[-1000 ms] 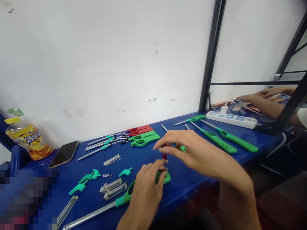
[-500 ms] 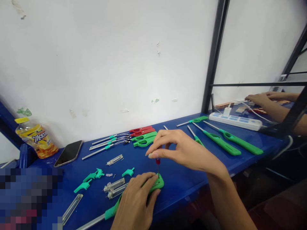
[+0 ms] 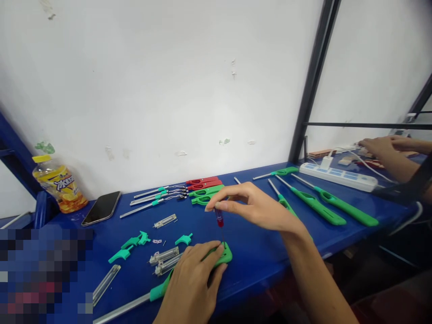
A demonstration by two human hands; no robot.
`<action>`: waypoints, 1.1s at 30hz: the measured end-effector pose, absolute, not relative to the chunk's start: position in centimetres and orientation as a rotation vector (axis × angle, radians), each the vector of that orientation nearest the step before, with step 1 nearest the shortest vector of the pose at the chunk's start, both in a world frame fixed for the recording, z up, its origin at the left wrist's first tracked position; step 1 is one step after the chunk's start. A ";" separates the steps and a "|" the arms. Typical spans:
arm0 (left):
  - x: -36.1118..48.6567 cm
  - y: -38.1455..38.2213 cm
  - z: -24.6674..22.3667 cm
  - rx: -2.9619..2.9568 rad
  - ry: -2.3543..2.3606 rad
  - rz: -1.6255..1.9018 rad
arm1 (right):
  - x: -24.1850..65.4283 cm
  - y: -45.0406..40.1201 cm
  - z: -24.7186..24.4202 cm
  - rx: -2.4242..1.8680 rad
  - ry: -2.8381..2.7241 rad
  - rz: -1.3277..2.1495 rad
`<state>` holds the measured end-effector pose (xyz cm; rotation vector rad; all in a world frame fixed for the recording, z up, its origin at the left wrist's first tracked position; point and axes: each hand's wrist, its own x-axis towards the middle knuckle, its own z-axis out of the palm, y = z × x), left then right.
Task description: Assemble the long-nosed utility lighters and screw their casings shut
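Observation:
My left hand (image 3: 195,279) lies over the green handle of a long-necked lighter (image 3: 225,257), its fingers wrapped round it and pressing it to the blue table. The lighter's metal tube points to the lower left. My right hand (image 3: 251,207) pinches the top of a red screwdriver (image 3: 219,218) between thumb and fingers. The thin shaft stands nearly upright, its tip at the end of the green handle. Beside my left hand lie clear fuel tanks (image 3: 165,255) and a teal trigger piece (image 3: 184,239). My palm hides the middle of the lighter.
Several green lighters (image 3: 317,204) lie to the right, near a white power strip (image 3: 337,176). Opened red and green lighter parts (image 3: 202,183) line the wall. A phone (image 3: 101,208) and a drink bottle (image 3: 60,186) stand left. Another person's hands (image 3: 384,148) are beyond the black frame.
The screwdriver now leans slightly, and more of its red handle shows below my right fingers. My left hand still holds the lighter. The whole view has shifted a little.

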<state>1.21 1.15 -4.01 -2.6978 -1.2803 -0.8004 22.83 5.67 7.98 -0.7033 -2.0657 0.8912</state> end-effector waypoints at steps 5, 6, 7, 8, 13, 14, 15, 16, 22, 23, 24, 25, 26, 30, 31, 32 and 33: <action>1.2 1.1 -4.0 -2.694 -1.272 -0.786 | 22.9 5.6 8.0 -0.735 -2.029 0.886; 1.2 1.1 -4.0 -2.696 -1.276 -0.779 | 22.9 5.7 8.0 -0.720 -2.016 0.890; 1.2 1.1 -3.9 -2.698 -1.282 -0.770 | 23.0 5.7 7.9 -0.701 -2.009 0.900; 1.2 1.0 -3.9 -2.701 -1.288 -0.762 | 23.1 5.7 7.9 -0.686 -2.011 0.908; 1.3 1.0 -3.8 -2.701 -1.277 -0.765 | 23.2 5.5 7.9 -0.692 -2.083 0.846; 1.3 1.0 -3.8 -2.696 -1.269 -0.776 | 23.1 5.5 8.0 -0.698 -2.079 0.831; 1.3 1.0 -3.7 -2.692 -1.264 -0.787 | 23.0 5.5 8.0 -0.703 -2.065 0.822; 1.4 1.0 -3.7 -2.689 -1.261 -0.795 | 22.9 5.5 7.9 -0.711 -2.044 0.816; 1.5 0.9 -3.5 -2.695 -1.267 -0.792 | 23.2 6.0 7.7 -0.713 -2.001 0.849; 1.4 0.9 -3.5 -2.699 -1.272 -0.785 | 23.2 6.0 7.7 -0.715 -2.017 0.835; 1.4 0.9 -3.5 -2.702 -1.276 -0.781 | 23.3 6.1 7.7 -0.718 -2.026 0.816; 1.4 0.8 -3.5 -2.704 -1.275 -0.781 | 23.3 6.0 7.7 -0.720 -2.026 0.801; 1.4 0.8 -3.5 -2.704 -1.271 -0.785 | 23.2 6.0 7.7 -0.724 -2.017 0.794; 1.5 0.8 -3.4 -2.693 -1.252 -0.836 | 23.2 5.9 7.7 -0.720 -1.985 0.844; 1.5 0.9 -3.4 -2.688 -1.249 -0.847 | 23.2 5.8 7.7 -0.713 -1.991 0.860; 1.5 0.9 -3.4 -2.685 -1.243 -0.856 | 23.2 5.8 7.7 -0.704 -2.001 0.869; 1.5 0.9 -3.4 -2.682 -1.237 -0.857 | 23.2 5.8 7.8 -0.698 -2.011 0.866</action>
